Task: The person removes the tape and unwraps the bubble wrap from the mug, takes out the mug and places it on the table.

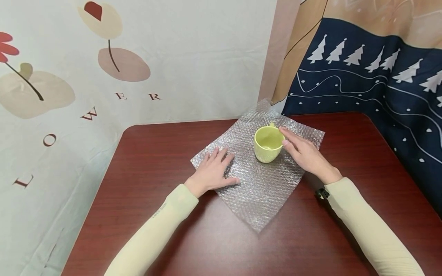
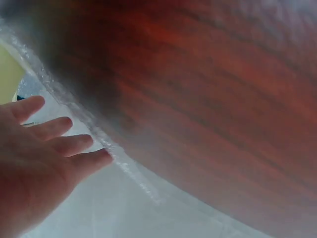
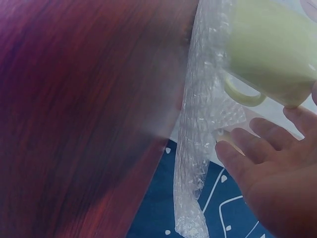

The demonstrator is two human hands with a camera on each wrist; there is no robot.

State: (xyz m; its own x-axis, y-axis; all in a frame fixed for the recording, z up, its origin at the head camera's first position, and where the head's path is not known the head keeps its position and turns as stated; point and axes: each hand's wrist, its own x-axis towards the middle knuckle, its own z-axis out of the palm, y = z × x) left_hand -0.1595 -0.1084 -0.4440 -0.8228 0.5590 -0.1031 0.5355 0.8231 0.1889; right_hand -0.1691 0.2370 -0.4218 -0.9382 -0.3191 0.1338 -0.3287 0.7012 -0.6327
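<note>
A light green mug [image 1: 266, 152] stands upright on a sheet of bubble wrap [image 1: 255, 199], its handle pointing toward the back. My right hand [image 1: 306, 155] is at the mug's right side, index fingertip and thumb touching it near the rim. In the right wrist view, the other fingers of that hand [image 3: 277, 163] extend apart from the mug [image 3: 275, 47] and its handle. Flat on the left part of the wrap lies my left hand [image 1: 212, 172], fingers spread. The left wrist view has the left hand's fingers along the wrap's edge [image 2: 124, 161].
The sheet lies cornerwise on a dark red wooden table [image 1: 145, 168], one corner reaching past the back edge. Behind hang a pale cloth [image 1: 200, 57] printed with flowers and letters and a navy cloth [image 1: 345, 84] with white trees. A dark watch-like device [image 1: 322, 194] sits at the right wrist.
</note>
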